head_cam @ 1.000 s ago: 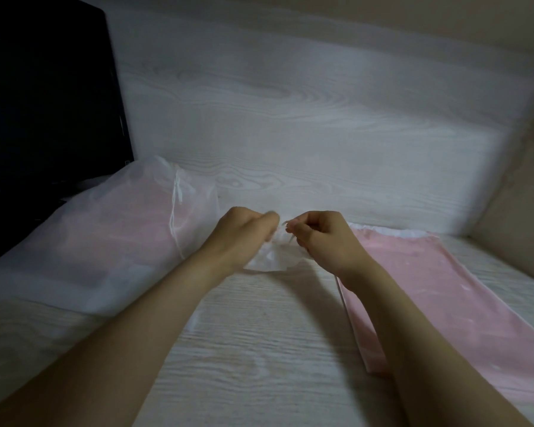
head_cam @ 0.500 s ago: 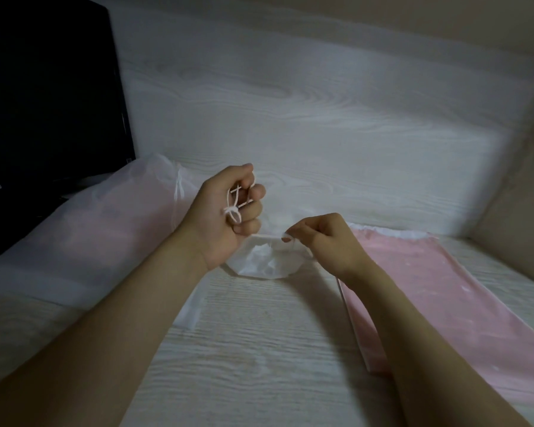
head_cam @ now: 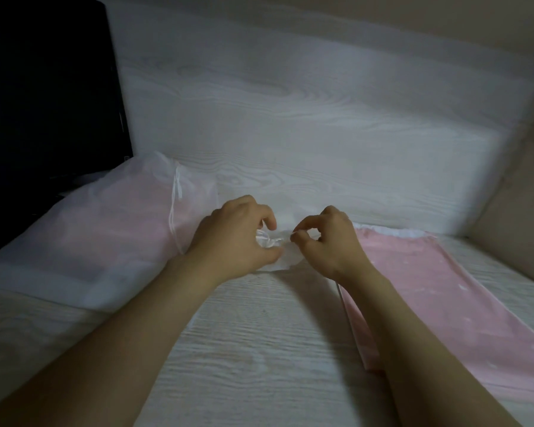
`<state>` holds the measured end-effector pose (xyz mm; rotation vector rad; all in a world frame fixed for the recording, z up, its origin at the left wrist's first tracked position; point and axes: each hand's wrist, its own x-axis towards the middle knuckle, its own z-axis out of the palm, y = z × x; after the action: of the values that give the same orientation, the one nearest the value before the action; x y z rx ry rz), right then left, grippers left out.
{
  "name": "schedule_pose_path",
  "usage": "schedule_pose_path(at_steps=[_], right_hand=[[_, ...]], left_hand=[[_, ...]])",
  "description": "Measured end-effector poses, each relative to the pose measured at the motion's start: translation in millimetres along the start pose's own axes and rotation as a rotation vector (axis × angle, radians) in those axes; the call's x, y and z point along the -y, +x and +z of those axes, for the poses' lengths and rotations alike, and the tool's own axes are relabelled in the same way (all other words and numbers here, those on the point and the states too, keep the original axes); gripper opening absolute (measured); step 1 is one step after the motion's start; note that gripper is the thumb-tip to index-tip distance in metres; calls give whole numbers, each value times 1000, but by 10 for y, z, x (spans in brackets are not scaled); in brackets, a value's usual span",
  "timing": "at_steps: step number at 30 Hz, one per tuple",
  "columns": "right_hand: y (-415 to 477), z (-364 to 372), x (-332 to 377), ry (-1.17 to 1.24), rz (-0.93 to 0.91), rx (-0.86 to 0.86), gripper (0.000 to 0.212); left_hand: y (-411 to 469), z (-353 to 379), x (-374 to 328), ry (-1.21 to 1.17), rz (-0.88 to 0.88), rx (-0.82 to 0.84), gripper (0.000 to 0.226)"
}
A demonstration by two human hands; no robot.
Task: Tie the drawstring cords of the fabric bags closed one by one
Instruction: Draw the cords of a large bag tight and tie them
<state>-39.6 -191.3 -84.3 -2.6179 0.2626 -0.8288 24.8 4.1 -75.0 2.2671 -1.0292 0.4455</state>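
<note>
A small white fabric bag (head_cam: 285, 261) lies gathered on the pale wood tabletop between my hands. My left hand (head_cam: 232, 238) curls over its bunched mouth, with a loop of white drawstring cord (head_cam: 267, 240) under the fingers. My right hand (head_cam: 327, 238) pinches the cord's other end between thumb and forefinger just right of the bunch. Most of the bag is hidden under my left hand.
A large translucent white bag (head_cam: 90, 238) with pink contents and a hanging cord (head_cam: 175, 211) lies at the left. A flat pink bag (head_cam: 438, 291) lies at the right. A black monitor (head_cam: 43, 103) stands at the back left; a wood-grain back panel (head_cam: 321, 124) rises behind.
My left hand, which had lifted with the cord wound round its fingers, has come back down onto the bag's mouth. My right hand stayed close, still pinching the cord.
</note>
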Motion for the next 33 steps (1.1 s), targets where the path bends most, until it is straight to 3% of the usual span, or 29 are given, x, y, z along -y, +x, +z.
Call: schedule_pose_path(at_steps=[5, 14, 20, 27, 33], right_hand=[[-23, -62, 73, 48, -34, -58, 36], [-41, -3, 138, 181, -116, 100, 38], [-47, -3, 92, 43, -130, 120, 41], [-98, -81, 208, 84, -8, 316, 46], [-113, -140, 277, 118, 39, 321, 50]], left_hand=[[29, 13, 77, 105, 54, -4, 31], [58, 57, 161, 117, 113, 32, 25], [57, 79, 188, 141, 190, 58, 33], [32, 54, 167, 135, 272, 135, 19], [42, 42, 156, 117, 268, 63, 29]])
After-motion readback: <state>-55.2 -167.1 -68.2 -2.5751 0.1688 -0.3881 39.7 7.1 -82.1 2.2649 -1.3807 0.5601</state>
